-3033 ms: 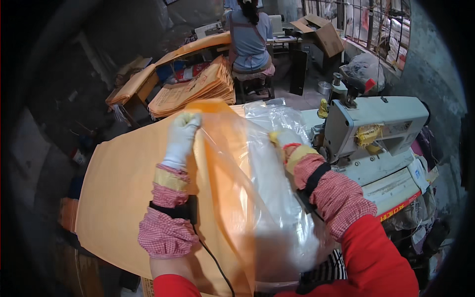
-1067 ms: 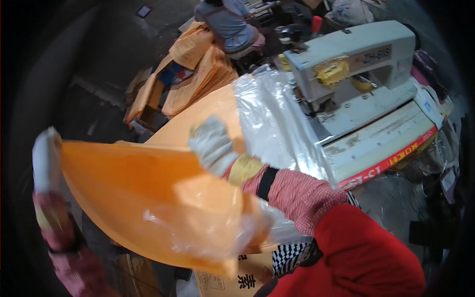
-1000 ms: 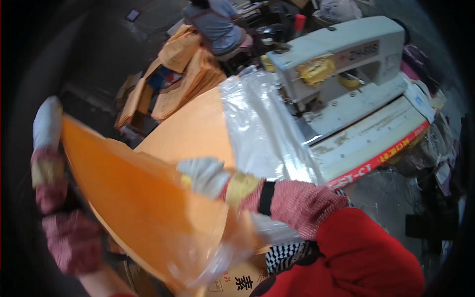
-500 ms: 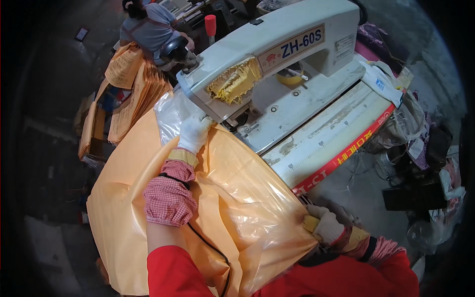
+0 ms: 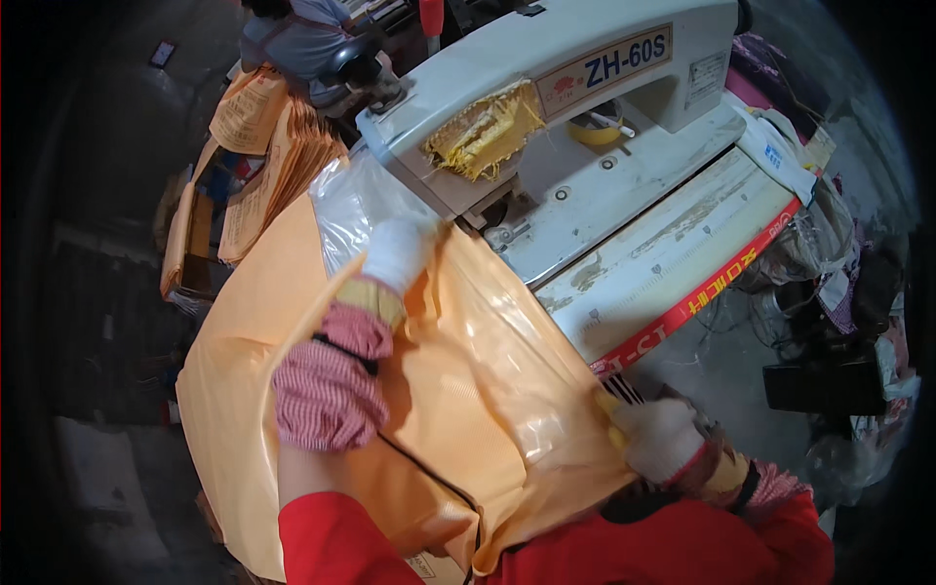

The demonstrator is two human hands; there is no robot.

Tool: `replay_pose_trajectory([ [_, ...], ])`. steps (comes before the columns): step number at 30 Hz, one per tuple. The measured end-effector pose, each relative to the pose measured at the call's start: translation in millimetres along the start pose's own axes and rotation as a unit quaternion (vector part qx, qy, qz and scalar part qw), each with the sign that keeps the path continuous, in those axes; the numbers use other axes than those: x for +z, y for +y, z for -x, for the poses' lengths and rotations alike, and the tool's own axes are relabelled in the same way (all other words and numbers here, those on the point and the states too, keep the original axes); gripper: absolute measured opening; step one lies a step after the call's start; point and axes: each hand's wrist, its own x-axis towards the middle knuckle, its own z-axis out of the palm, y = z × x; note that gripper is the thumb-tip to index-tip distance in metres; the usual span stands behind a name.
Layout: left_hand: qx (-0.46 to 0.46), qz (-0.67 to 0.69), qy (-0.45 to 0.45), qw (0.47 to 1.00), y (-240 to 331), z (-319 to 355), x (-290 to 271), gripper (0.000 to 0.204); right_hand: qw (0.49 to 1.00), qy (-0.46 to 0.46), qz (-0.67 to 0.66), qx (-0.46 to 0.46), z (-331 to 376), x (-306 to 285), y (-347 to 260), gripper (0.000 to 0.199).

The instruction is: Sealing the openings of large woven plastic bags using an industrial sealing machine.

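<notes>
A large pale-orange woven plastic bag is spread in front of me, its upper edge beside a light-grey sewing machine. White-gloved, my left hand is closed on that edge, just left of the machine's needle area; its fingertips are blurred. At the bag's right corner, my right hand, also gloved, pinches the material below the machine bed. Clear plastic liner film sticks out of the bag behind my left hand. A dark cord hangs across the bag from below my left cuff.
Stacked folded orange bags stand at the far left, with another person behind them. A yellow tape roll lies on the machine bed. A white packet rests at its right end. Plastic bags and a dark box sit on the right.
My view has shifted, so the machine appears farther right and higher. Both hands keep hold of the bag and sit slightly lower against the machine. Folds in the bag have changed shape.
</notes>
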Motion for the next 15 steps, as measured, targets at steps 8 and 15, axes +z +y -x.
replay_pose_trajectory([
  [8, 0.008, -0.212, 0.184, 0.960, -27, 1, -12, 0.016, 0.945, -0.037, 0.297, -0.129, -173, -7, -78, 0.016],
  [15, 0.022, 0.046, 0.232, 0.971, 4, 90, 29, 0.009, 0.937, 0.059, 0.305, -0.159, -211, -29, -79, 0.026],
])
